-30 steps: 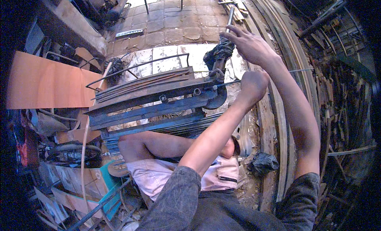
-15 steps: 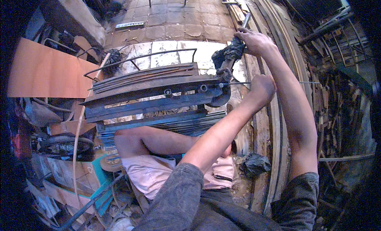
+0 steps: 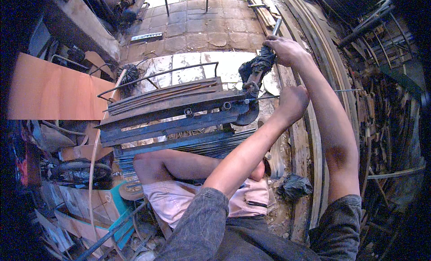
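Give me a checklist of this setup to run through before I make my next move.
1. Left hand closed around the thin metal rod: ok.
2. Right hand on the lever: ok, fingers curl over it above the black wrapping.
3. Left hand apart from the lever: ok, a gap shows between them.
4. Rod end fully seated at the bench: cannot tell, the detail there is too small.
5. Rod clear of the right forearm: cannot tell, it passes behind the arm and shows again beyond it.
6. Hands gloved: not ok, both are bare.
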Demonstrator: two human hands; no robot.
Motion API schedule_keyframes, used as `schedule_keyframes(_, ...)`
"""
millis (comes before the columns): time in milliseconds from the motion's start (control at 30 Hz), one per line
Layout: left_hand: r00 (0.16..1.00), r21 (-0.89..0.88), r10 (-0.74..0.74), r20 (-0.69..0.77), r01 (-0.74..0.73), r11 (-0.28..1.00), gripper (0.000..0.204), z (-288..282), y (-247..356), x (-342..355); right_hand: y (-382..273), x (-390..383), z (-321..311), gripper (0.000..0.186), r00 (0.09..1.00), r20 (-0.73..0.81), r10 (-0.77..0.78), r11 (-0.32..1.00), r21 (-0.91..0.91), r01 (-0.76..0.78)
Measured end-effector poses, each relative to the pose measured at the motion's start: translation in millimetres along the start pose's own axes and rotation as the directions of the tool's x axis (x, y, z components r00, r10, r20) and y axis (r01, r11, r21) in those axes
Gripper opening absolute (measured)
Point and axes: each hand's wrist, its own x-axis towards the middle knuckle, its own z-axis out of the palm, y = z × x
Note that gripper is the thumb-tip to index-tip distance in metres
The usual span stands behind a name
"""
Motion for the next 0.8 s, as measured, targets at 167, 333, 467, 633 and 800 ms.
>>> schedule_keyframes(167, 0.998, -0.039, -0.011, -0.056, 0.008, 0.999, 0.010, 4, 0, 1, 7, 2, 6, 0.046, 0.999, -0.033, -0.002, 0.996, 0.089, 0.004)
schedule_keyframes(333, 0.999, 0.040, -0.046, 0.020, 0.045, 0.998, 0.007, -8, 10, -2, 7, -4, 3, 0.033, 1.000, -0.022, -0.013, 1.000, 0.010, 0.013)
schedule_keyframes(467, 0.998, 0.076, 0.005, 0.059, -0.009, 0.997, 0.008, -14, 14, -8, 9, -3, 0, 0.028, 0.999, 0.030, 0.021, 0.999, -0.030, -0.020)
schedule_keyframes(633, 0.994, 0.068, 0.000, 0.105, -0.008, 0.998, 0.009, -18, 15, -10, 17, 3, 8, 0.032, 1.000, 0.026, 0.009, 0.999, -0.031, -0.008)
schedule_keyframes(800, 0.991, 0.094, -0.059, 0.119, 0.048, 0.994, 0.010, -10, 13, -6, 29, 3, 17, 0.038, 0.997, -0.045, -0.064, 0.998, -0.001, 0.064)
